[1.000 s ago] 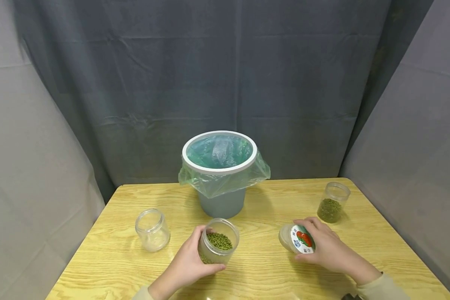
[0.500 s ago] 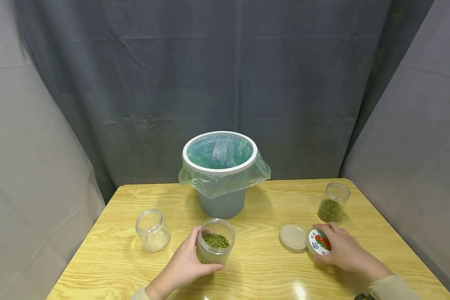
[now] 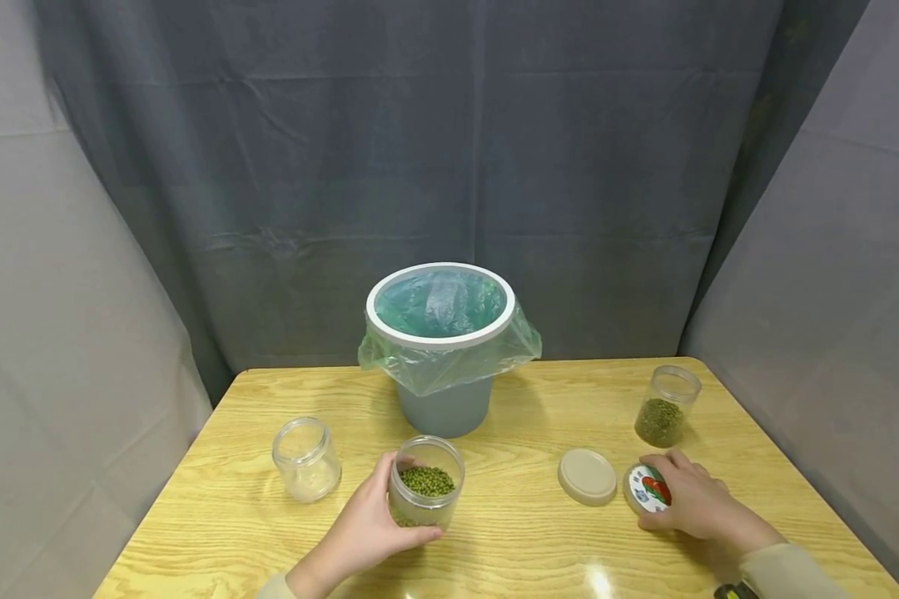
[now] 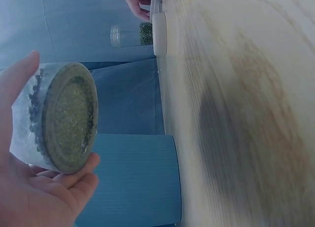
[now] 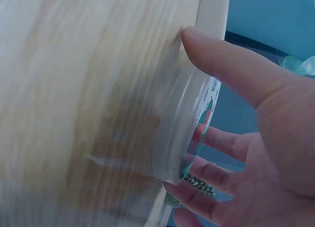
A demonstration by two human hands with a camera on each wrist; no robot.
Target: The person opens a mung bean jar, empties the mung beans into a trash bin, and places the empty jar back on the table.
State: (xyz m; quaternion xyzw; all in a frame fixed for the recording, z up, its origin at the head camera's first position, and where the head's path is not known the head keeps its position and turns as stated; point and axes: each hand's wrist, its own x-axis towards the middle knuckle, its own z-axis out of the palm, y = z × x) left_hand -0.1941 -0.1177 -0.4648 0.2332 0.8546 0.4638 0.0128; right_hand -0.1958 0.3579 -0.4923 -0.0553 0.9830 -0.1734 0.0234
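There are three jars [image 3: 307, 478] [image 3: 429, 511] [image 3: 665, 409]: lower left, lower centre and right of the frame. Two contain beans [image 3: 427, 480]; the third I cannot tell well. Also two lids [image 3: 588, 477] [image 3: 647, 489], one bin [image 3: 444, 412], two hands [image 3: 367, 524] [image 3: 695, 499].

In the head view the table [image 3: 509, 520] was lit brightly and a spot of glare [image 3: 599, 580] was reflected low in the frame, while both wrist views were tinted blue and softened, with broad shadows [image 4: 221, 148] (blurred at their borders) cast over it.
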